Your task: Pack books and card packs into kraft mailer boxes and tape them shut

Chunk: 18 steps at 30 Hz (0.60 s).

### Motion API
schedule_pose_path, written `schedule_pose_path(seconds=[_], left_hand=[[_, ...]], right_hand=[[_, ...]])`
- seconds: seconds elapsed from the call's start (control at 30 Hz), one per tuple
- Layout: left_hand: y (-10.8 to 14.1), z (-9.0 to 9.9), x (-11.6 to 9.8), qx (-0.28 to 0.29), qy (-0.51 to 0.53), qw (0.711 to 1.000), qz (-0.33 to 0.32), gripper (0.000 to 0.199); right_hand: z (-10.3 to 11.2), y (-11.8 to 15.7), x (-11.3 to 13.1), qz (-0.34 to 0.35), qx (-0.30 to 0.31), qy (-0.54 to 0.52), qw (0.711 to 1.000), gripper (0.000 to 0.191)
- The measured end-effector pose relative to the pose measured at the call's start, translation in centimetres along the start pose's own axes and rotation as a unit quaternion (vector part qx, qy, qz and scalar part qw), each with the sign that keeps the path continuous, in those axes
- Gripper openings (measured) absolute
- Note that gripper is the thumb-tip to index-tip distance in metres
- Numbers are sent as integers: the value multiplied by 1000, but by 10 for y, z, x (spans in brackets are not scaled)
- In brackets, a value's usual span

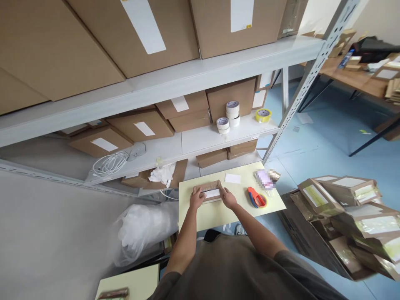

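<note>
A small brown cardboard box [206, 186] lies on the pale yellow table, with a ridged strip along its far side. A flat white piece [212, 193] shows in its middle; I cannot tell whether it is inside or on top. My left hand [196, 198] grips the box's left end, fingers bent over the edge. At the opposite end, my right hand [229, 198] holds the corner with its fingers curled. To the right are a white paper slip [233, 178] and a red and blue tape dispenser [256, 198], both apart from my hands.
Ahead stands a metal shelf [200, 143] with cartons, white tape rolls [232, 110] and a yellow tape roll [263, 115]. Several taped boxes [346, 212] are piled at the right. A plastic bag [146, 227] bulges beside the yellow table [215, 220] on the left.
</note>
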<state>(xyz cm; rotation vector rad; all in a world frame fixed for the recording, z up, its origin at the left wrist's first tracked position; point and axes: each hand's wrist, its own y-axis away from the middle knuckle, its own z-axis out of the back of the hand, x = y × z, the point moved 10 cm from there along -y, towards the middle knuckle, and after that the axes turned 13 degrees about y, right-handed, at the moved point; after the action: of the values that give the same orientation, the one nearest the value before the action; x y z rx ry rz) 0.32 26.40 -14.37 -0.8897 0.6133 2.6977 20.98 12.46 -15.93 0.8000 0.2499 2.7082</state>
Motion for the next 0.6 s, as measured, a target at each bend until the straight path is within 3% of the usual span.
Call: schedule_pose_path(seconds=[0.17,0.37,0.5,0.6], left_hand=[[-4,-4,-12,-16,-61,998,-9,66],[-11,-5,-16,-48,-92,994,-38,63],[-9,-6,-5,-55,-98,994,-11,64],[-7,-7,-3,-44,-91,995,-13,65]], right_hand=[[39,18,-38,-51,-73,-11,996,64],[81,52,-135,-145,-116,20,982,58],[72,72,-191,-220,-86,38,971,33],[52,79,-213,-243,-50,23,968,24]])
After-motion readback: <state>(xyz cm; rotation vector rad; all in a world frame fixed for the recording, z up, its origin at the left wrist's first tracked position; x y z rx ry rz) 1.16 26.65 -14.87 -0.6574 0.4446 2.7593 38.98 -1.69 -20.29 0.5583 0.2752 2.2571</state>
